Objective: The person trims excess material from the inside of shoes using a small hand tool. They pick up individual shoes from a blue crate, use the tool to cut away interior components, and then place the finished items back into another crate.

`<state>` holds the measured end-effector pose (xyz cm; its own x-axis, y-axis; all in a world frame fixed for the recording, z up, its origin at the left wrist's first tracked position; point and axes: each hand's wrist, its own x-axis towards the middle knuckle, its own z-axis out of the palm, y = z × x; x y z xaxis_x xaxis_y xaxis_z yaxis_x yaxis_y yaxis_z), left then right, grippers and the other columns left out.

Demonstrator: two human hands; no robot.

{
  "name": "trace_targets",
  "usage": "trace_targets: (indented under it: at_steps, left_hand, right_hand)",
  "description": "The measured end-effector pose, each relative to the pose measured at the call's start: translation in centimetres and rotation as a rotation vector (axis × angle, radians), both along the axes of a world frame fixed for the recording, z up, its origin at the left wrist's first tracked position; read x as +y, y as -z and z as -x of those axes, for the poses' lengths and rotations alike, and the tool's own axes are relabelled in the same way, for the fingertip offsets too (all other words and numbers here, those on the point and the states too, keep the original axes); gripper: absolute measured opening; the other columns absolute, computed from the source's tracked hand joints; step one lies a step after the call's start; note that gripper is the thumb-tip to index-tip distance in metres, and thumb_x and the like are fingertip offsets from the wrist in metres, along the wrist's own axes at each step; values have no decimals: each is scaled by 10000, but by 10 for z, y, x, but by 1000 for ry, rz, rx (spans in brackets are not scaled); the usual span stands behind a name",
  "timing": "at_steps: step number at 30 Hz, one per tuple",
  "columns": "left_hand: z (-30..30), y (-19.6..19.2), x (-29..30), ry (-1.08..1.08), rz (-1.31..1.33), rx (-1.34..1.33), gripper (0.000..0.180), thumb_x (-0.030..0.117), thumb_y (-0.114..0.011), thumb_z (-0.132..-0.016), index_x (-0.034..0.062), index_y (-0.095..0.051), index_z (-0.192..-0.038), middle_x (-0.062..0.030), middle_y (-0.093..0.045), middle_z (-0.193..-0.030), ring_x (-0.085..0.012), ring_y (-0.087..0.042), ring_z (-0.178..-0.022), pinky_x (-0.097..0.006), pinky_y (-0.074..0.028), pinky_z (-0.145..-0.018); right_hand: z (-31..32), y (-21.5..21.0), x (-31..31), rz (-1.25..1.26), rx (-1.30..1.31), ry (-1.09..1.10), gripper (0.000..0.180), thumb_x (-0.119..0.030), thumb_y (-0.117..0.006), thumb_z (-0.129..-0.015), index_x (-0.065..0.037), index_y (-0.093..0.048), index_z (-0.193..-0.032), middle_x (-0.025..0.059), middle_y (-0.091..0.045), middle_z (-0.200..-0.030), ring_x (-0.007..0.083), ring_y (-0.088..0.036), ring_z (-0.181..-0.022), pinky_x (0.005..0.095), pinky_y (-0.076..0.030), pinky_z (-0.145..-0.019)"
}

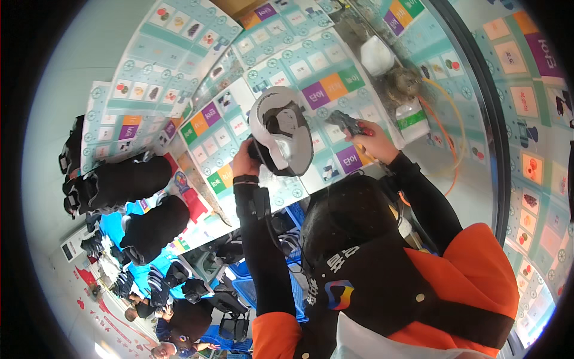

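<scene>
My left hand [246,160] grips the near left side of what looks like a white shoe [292,148]. Its rounded white rim surrounds a hollow with a dark and grey inside, and it is raised over the table [290,190]. My fingers are partly hidden behind it. To its right, my right hand [375,142] is closed around a dark grey tool [342,120] with red at the grip. The tool's head points left toward the white shoe, apart from it. I cannot make out the tool's exact kind.
Beyond my right hand lie a white lump [376,55], a brown fuzzy bundle [404,85] and a white-and-green packet [412,119]. An orange hose [441,128] runs down at right. Black rolls [128,182] lie at left. Blue crates [254,286] stand below. Other people [182,320] are at lower left.
</scene>
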<state>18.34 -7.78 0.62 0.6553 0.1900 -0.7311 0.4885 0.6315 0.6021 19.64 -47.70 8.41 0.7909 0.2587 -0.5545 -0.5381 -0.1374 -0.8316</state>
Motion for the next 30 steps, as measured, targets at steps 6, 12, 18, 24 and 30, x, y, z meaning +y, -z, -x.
trace_targets:
  at_steps: [6,12,18,24,30]
  left_hand:
    - [11,45,58,1176,-1583,-84,430,318,-564,-949,199,-572,-1362,-263,-686,-1125,-437,-674,-1005,-482,-536,-910]
    - [-21,-150,-87,892,-1123,-780,534,164,-670,-908,-26,-501,-1378,-222,-559,-1371,-396,-533,-1274,-470,-426,-1072]
    - [63,-381,-147,1391,-220,-1495,503,262,-383,-1016,-17,-439,-1431,-231,-415,-1532,-422,-378,-1440,-507,-295,-1197]
    - [-12,-275,-111,1218,-726,-1112,399,240,-596,-974,-1,-582,-1291,-251,-575,-1309,-429,-557,-1209,-485,-474,-1003]
    - [-64,-3,74,937,-1328,185,598,528,-541,-988,-37,-621,-1166,-292,-701,-1002,-443,-683,-973,-479,-541,-784]
  right_hand:
    - [7,31,-5,-113,4,-28,266,-143,-691,-866,-16,-658,-1097,-7,-676,-939,47,-573,-766,235,-428,-574]
    - [11,64,-46,-52,39,49,269,-50,-601,-866,-40,-651,-1130,12,-699,-971,75,-641,-821,227,-472,-530]
    - [-15,58,-21,-91,-31,-79,343,-41,-621,-880,-17,-641,-1222,5,-715,-1077,121,-701,-990,230,-527,-581]
    - [-22,49,-2,-86,-2,-51,273,-103,-622,-872,-77,-663,-1140,-43,-694,-958,34,-583,-777,220,-456,-580]
    - [-4,50,17,-52,-131,-65,196,-57,-629,-868,-6,-660,-1055,13,-680,-852,72,-556,-728,252,-445,-658]
